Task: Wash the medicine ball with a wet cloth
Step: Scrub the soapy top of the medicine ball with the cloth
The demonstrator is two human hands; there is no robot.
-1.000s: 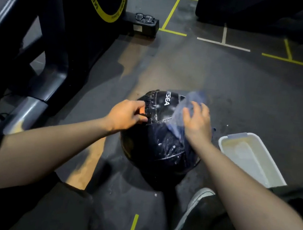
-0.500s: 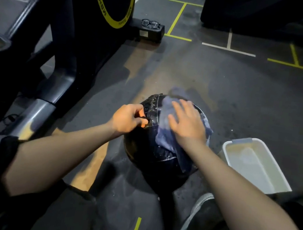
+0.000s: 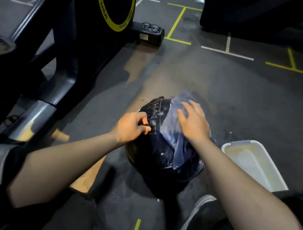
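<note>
Half the medicine ball (image 3: pixel 158 154) under blurred cloth (image 3: pixel 174 121); left hand (image 3: pixel 132 126) grip pinching seam, right hand (image 3: pixel 193 123) flat.

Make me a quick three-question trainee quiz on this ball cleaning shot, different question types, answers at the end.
1. True or false: the right hand presses the blue cloth flat on the medicine ball.
2. What does the left hand grip? A the ball's laced seam; B the white tub; C the glasses.
3. Fill in: the tub stands on the floor to the ball's ____.

Key: 1 true; 2 A; 3 right.
</note>
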